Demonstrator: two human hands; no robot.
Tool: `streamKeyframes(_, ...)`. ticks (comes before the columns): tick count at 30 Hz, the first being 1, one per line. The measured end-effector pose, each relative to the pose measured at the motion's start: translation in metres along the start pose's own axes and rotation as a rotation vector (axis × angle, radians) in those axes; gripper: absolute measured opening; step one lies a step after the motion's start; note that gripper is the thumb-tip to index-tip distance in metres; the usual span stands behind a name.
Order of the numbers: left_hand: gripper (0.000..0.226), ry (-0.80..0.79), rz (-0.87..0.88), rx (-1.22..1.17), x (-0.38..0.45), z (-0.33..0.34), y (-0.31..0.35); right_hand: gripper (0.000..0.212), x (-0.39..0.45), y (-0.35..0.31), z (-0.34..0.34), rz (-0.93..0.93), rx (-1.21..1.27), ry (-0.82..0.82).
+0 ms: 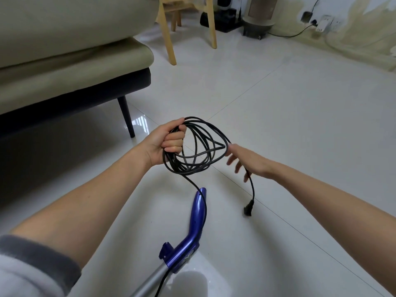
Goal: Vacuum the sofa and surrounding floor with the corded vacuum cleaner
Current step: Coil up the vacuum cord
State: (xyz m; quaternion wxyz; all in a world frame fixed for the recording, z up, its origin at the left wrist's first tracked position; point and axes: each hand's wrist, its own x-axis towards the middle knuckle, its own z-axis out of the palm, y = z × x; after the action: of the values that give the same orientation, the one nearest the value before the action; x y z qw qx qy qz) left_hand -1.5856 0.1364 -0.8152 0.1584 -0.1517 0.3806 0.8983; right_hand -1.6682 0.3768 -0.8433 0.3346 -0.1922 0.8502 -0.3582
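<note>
Step in hand: I am uncoiling the cord. My left hand (169,140) grips the coiled cord (197,146); my right hand (246,159), fingers spread, touches a loop. The plug (247,211) dangles above the floor (278,103). The vacuum handle (192,228) stands below. Next, I judge: carry the plug to the wall socket (325,23).

sofa (64,61) left | chair (188,28) behind | vacuum handle (192,228) front

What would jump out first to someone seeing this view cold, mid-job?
The coiled black cord at centre frame, gripped by the left hand, while the right hand touches a strand whose plug dangles below it. Beneath the hands, the vacuum's blue handle points up. The beige sofa fills the upper left, and wall sockets sit far upper right.
</note>
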Motion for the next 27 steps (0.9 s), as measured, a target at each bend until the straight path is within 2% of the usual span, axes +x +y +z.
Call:
streamKeyframes(3,0.033,0.110,0.023,0.000,0.004,-0.001,0.004,0.060,0.004,-0.006,-0.005,0.081,0.336,0.044)
streamKeyframes(5,0.034,0.236,0.015,0.056,0.003,-0.001,0.012,0.061,0.006,-0.002,0.005,0.240,0.433,0.050)
streamKeyframes(8,0.034,0.379,-0.112,0.260,-0.003,-0.003,0.018,0.056,0.006,0.013,0.052,0.522,0.245,-0.177)
streamKeyframes(10,0.034,0.404,-0.251,0.343,-0.006,-0.006,0.013,0.048,0.003,0.022,0.087,0.593,0.118,-0.296)
streamKeyframes(12,0.034,0.406,-0.326,0.384,-0.007,-0.009,0.004,0.037,-0.003,0.026,0.113,0.578,0.162,-0.320)
streamKeyframes(15,0.034,0.417,-0.361,0.440,-0.005,-0.016,-0.007,0.026,-0.007,0.032,0.143,0.536,0.349,-0.248)
streamKeyframes(19,0.034,0.433,-0.368,0.465,-0.001,-0.029,-0.011,0.034,0.003,0.036,0.169,0.469,0.317,-0.133)
streamKeyframes(22,0.033,0.438,-0.306,0.429,0.005,-0.038,-0.007,0.028,0.013,0.023,0.172,0.372,0.329,-0.061)
streamKeyframes(25,0.033,0.445,-0.198,0.349,0.005,-0.041,0.007,0.010,0.026,-0.002,0.160,0.330,0.661,0.019)
streamKeyframes(27,0.034,0.471,-0.129,0.293,-0.005,-0.039,0.021,0.006,0.031,-0.018,0.145,0.274,0.701,0.121)
